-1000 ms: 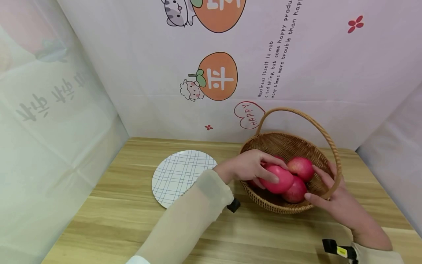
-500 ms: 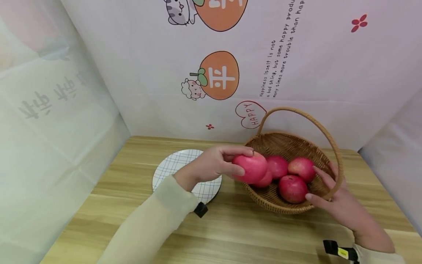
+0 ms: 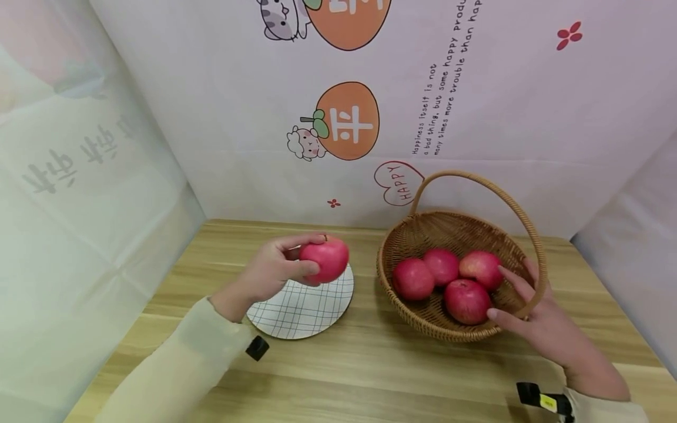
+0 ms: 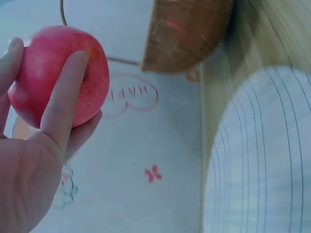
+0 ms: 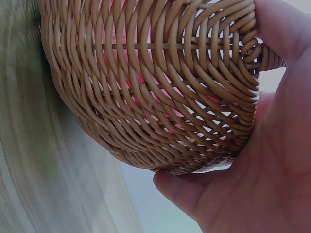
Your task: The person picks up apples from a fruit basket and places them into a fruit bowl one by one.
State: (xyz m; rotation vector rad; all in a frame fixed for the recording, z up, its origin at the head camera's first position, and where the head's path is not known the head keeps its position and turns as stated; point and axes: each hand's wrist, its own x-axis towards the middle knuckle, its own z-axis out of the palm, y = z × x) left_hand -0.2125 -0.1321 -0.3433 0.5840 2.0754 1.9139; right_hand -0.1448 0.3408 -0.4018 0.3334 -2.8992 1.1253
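My left hand [image 3: 282, 265] grips a red apple [image 3: 327, 258] and holds it just above the far edge of a white plate with blue grid lines [image 3: 301, 308]. The left wrist view shows the same apple [image 4: 58, 73] between the fingers [image 4: 60, 104] and thumb, with the plate [image 4: 262, 160] below it. To the right, a woven basket [image 3: 423, 226] with a tall arched handle holds several red apples [image 3: 465, 301]. My right hand [image 3: 523, 311] grips the basket's right rim, fingers inside and thumb outside. In the right wrist view the palm [image 5: 262, 184] cups the basket's wall [image 5: 155, 87].
The plate and basket stand on a wooden table [image 3: 381, 376]. Printed white sheets [image 3: 476, 117] close in the back and both sides. Black straps sit at both wrists.
My left hand lifted one apple out of the basket and carried it left to above the plate. The right hand kept its hold on the basket rim.
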